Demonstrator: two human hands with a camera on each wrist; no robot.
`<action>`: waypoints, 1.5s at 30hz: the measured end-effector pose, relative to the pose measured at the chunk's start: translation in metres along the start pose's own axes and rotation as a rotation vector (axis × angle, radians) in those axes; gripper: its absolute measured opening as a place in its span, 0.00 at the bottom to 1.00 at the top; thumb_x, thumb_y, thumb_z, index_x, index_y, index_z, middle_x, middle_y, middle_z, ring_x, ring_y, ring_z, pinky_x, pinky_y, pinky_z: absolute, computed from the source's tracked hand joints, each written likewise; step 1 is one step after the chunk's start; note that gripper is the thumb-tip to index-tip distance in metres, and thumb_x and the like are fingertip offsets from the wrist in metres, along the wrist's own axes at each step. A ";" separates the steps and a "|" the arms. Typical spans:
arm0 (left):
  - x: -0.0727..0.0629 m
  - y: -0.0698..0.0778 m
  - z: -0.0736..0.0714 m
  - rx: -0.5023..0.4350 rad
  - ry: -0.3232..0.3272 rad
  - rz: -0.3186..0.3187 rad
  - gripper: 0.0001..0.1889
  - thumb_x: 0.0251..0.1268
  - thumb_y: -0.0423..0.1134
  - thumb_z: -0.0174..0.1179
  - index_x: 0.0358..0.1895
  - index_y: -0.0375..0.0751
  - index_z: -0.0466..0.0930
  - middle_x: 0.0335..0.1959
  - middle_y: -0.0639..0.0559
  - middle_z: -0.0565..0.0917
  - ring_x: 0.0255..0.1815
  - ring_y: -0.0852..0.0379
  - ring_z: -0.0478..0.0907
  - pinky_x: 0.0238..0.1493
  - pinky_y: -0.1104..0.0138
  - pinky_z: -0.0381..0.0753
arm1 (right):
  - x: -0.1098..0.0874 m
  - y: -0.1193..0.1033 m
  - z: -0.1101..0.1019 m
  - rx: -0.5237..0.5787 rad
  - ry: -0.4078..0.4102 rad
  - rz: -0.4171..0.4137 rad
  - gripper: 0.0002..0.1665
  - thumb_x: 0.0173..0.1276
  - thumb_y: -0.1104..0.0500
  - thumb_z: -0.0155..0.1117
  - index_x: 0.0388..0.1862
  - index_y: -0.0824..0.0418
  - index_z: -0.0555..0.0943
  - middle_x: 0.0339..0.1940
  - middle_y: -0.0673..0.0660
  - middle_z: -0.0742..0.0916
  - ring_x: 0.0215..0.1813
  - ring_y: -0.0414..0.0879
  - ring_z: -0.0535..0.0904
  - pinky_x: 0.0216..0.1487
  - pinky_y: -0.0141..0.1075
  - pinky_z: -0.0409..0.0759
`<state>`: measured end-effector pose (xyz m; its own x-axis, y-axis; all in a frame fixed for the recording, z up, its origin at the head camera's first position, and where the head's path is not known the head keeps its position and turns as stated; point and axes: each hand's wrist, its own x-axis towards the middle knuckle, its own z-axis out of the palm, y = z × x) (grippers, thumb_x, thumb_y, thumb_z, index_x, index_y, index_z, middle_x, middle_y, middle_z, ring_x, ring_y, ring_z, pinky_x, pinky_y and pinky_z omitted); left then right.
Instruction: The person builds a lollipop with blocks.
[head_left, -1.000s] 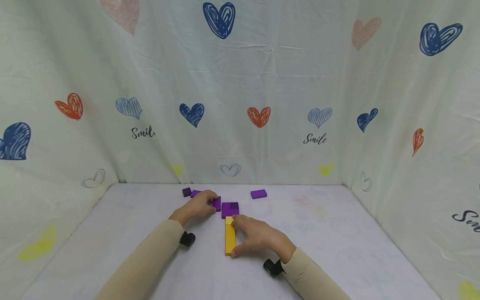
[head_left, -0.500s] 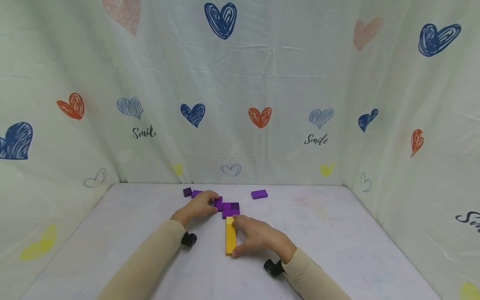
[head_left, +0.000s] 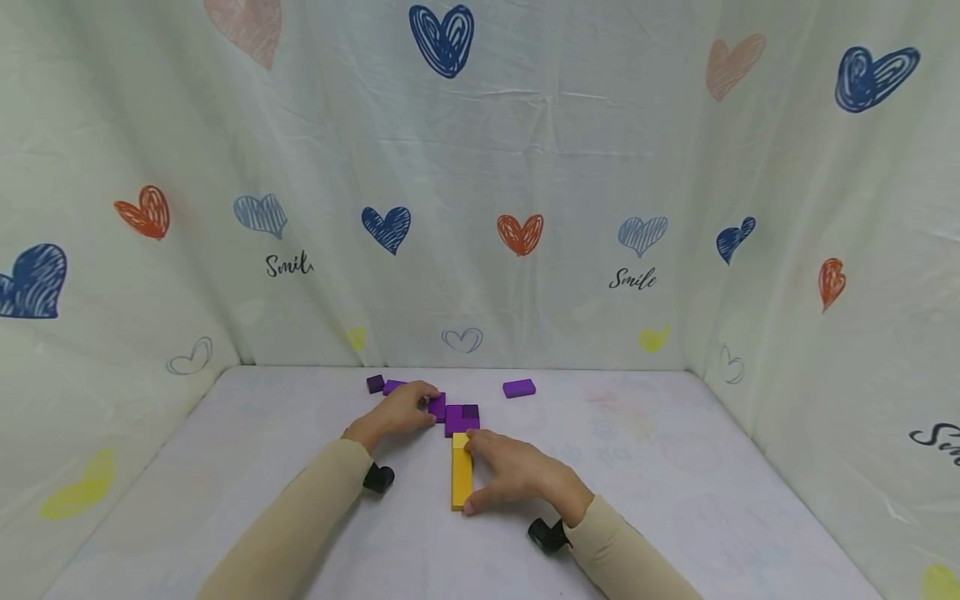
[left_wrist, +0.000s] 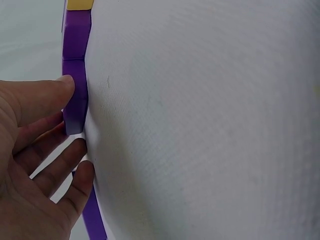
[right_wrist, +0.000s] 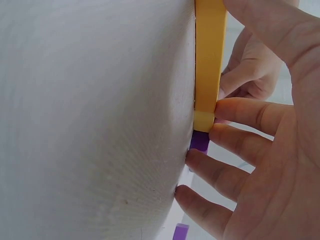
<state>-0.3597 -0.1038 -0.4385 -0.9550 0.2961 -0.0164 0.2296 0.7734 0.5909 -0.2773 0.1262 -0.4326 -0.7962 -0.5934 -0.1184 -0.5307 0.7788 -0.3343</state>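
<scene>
My left hand (head_left: 396,409) pinches a purple block (head_left: 438,407); the left wrist view has the thumb on its near side and the fingers behind. Right beside it lies a purple square of blocks (head_left: 454,427) with a dark purple corner piece (head_left: 470,411). From that square a long yellow block (head_left: 461,482) with a paler yellow end (head_left: 460,441) runs toward me. My right hand (head_left: 521,473) touches the right side of the yellow pieces, thumb at the near end, fingers spread and fairly straight. In the right wrist view two fingertips reach past them along the table.
Behind my left hand are a dark purple cube (head_left: 375,384) and a partly hidden purple block (head_left: 393,387). Another purple block (head_left: 519,388) lies at the back, right of the square. A patterned curtain (head_left: 555,317) borders the white table (head_left: 675,483).
</scene>
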 end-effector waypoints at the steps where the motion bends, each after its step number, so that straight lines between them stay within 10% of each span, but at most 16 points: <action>1: 0.000 0.000 0.000 0.001 -0.001 0.001 0.23 0.59 0.35 0.65 0.59 0.42 0.76 0.57 0.45 0.77 0.57 0.46 0.74 0.61 0.52 0.71 | 0.000 0.000 0.000 -0.002 0.000 0.000 0.53 0.45 0.27 0.69 0.66 0.51 0.69 0.73 0.51 0.67 0.72 0.47 0.61 0.69 0.46 0.62; 45: 0.000 -0.001 0.000 0.007 -0.001 -0.001 0.22 0.59 0.36 0.66 0.59 0.44 0.77 0.56 0.44 0.78 0.57 0.46 0.73 0.62 0.51 0.70 | -0.003 0.000 0.000 -0.040 -0.003 -0.015 0.54 0.47 0.26 0.67 0.68 0.52 0.68 0.73 0.50 0.66 0.72 0.46 0.62 0.68 0.45 0.64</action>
<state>-0.3599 -0.1047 -0.4396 -0.9552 0.2953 -0.0178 0.2296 0.7779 0.5850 -0.2753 0.1280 -0.4320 -0.7869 -0.6060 -0.1165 -0.5541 0.7770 -0.2988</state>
